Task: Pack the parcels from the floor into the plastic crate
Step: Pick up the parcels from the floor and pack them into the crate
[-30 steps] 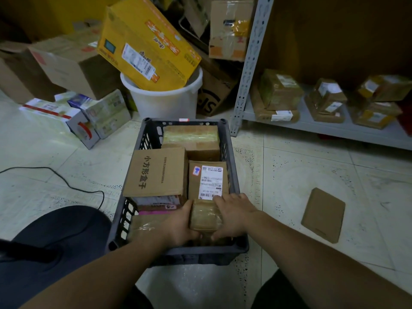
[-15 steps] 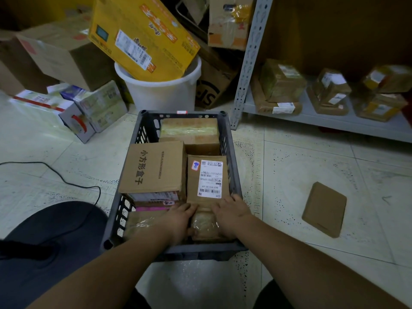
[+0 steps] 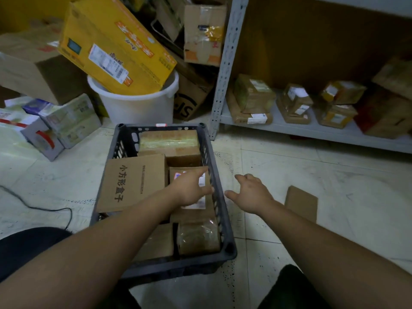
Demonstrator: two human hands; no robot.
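Dark crate on the floor, nearly full of parcels. At its far end, a taped box. On the left, a big printed box, tilted over smaller ones. On the right, a labelled parcel. In the near right corner, a small parcel wrapped in clear tape, just beside a plain parcel.

Left hand over the labelled parcel, fingers straight and spread, gripping nothing; touching the label or hovering above it, cannot tell. Right hand outside the crate, just past its right wall and above the floor, fingers loosely spread, empty.

Beyond that hand, a flat parcel lying on the floor, apart from the crate. Behind the crate, a white bucket with a yellow box leaning out of it. To the right, a grey shelf with more taped parcels. On the floor at left, a black cable.
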